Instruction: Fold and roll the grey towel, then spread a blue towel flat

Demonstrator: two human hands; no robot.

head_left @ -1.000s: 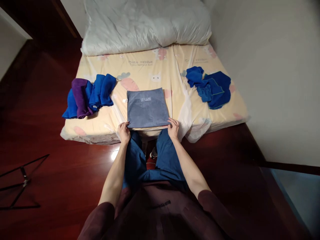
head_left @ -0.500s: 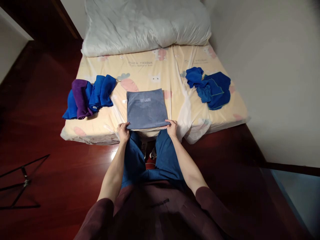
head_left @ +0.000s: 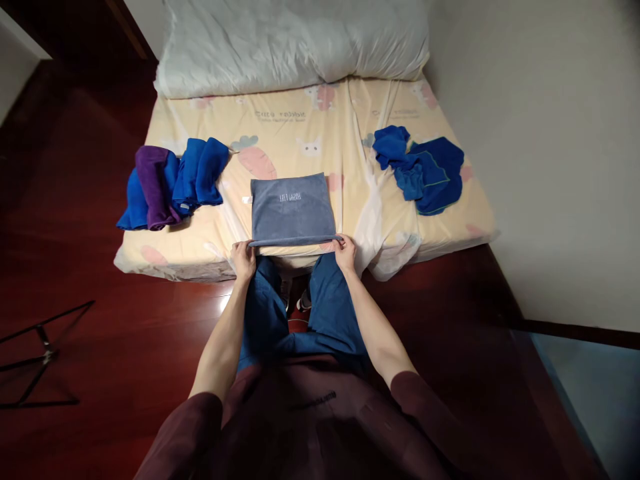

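Observation:
A grey-blue towel [head_left: 293, 210] with white lettering lies flat near the front edge of the bed [head_left: 310, 160]. Its near edge is turned up into a narrow roll. My left hand [head_left: 245, 259] pinches the left end of that roll, and my right hand [head_left: 345, 252] grips the right end. A small white tag sticks out at the towel's left side. Left of it sit several rolled blue towels and a purple rolled towel [head_left: 155, 177]. To the right, crumpled blue cloths [head_left: 435, 175] with green edging lie in a loose heap.
A bulky pale quilt [head_left: 295, 47] covers the far end of the bed. Thin see-through sheeting [head_left: 367, 213] lies bunched right of the towel. Black stand legs [head_left: 45, 350] rest on the dark red floor at left. A wall [head_left: 545, 153] runs along the right.
The towel's near edge, flat before, is now folded up into a narrow roll between my hands. The view has shifted slightly.

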